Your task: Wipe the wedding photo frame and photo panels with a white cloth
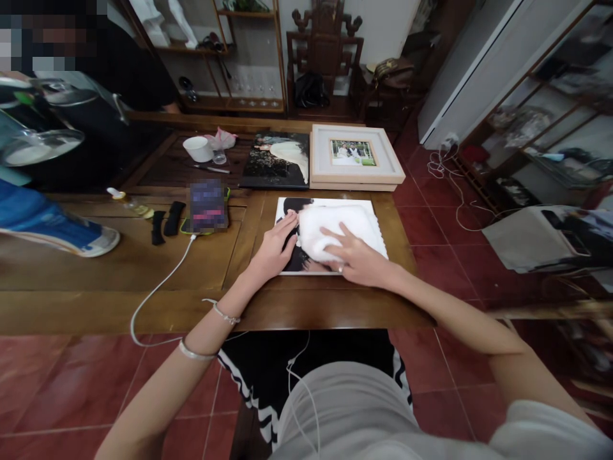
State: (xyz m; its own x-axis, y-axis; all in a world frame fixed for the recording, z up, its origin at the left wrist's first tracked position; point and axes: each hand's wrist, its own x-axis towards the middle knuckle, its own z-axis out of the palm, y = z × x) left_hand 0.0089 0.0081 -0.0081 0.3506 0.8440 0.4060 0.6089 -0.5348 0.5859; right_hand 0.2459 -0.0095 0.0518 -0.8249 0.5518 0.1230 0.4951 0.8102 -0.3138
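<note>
A photo print on a flat panel (297,262) lies on the wooden table in front of me, showing dark hair and dark clothing on a pale background. Over much of it is spread a fluffy white cloth (313,230). My right hand (357,257) rests on this cloth, its fingers spread and a ring on one of them. On the panel's left part lies my left hand (276,246), fingers stretched out beside the cloth's edge. The cloth and both hands hide most of the picture.
Behind the panel are a dark photo panel (278,163) and a pale framed photo (323,169). Leftward lie a phone-like device (207,211) on a white cable, a dropper bottle (136,206), a white cup (198,149) and a blue shoe-shaped object (57,220). Another person's dark sleeve (129,64) is at upper left.
</note>
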